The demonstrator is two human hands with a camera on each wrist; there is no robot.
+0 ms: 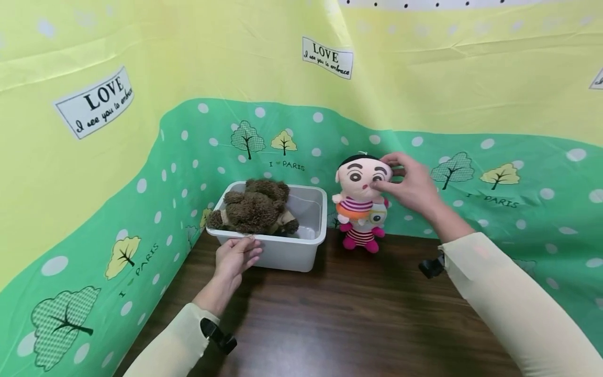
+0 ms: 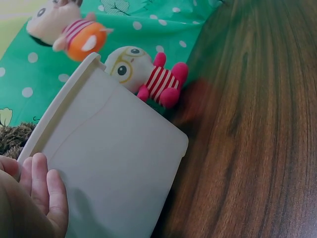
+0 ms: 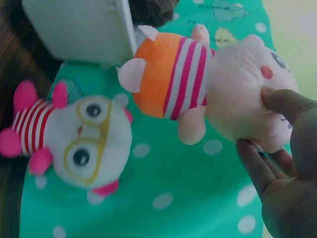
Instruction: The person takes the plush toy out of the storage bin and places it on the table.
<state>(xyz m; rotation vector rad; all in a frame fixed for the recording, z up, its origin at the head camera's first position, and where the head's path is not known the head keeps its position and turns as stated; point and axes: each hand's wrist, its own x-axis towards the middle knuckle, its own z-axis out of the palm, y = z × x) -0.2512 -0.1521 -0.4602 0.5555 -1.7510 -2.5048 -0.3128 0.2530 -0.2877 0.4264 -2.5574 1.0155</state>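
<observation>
The right hand (image 1: 412, 186) covers the far side of the boy doll's (image 1: 364, 189) head, so the fingers (image 3: 257, 166) behind it are mostly out of sight. In the left wrist view the left hand (image 2: 29, 198) is cut off at the frame's corner (only fingertips show), and the brown teddy (image 2: 12, 139) beyond those fingers is a sliver. The bench (image 2: 257, 124) there is blurred.

Likely staged play corner, cartoon cloth backdrop (image 1: 282, 68), wooden table (image 1: 348, 314)
</observation>
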